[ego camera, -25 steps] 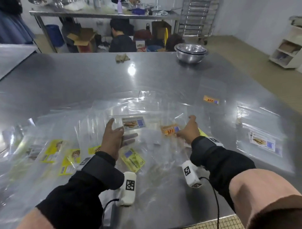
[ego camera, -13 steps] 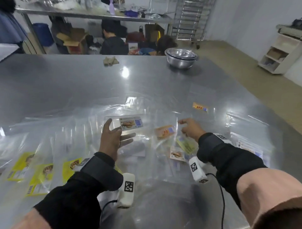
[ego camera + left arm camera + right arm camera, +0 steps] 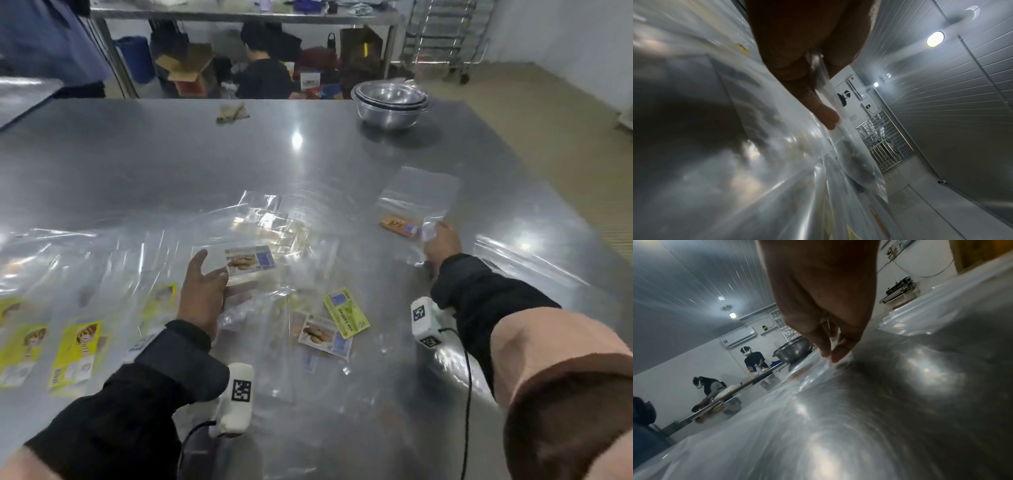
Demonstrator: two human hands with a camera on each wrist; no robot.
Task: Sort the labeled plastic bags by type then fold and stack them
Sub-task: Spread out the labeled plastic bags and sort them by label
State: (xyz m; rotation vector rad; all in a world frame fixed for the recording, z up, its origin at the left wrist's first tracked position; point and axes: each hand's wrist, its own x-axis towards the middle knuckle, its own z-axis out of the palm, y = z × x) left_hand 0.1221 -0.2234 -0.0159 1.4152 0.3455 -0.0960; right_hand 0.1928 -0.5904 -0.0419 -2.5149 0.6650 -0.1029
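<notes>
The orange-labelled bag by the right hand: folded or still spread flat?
Spread. The orange-labelled bag lies flat in one layer on the table; the right hand pinches its near corner.

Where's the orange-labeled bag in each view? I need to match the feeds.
Head: orange-labeled bag right of center, its corner pinched by the right hand.
Right wrist: clear plastic pinched at the fingertips; orange label blurred just beyond.
Left wrist: cannot tell.
Shared landmark: the steel bowls.

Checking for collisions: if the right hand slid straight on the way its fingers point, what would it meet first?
The right hand pinches the orange-labelled bag, which already lies ahead of its fingertips. Beyond that is bare steel table, then probably the stacked metal bowls, though depth is unclear.
</notes>
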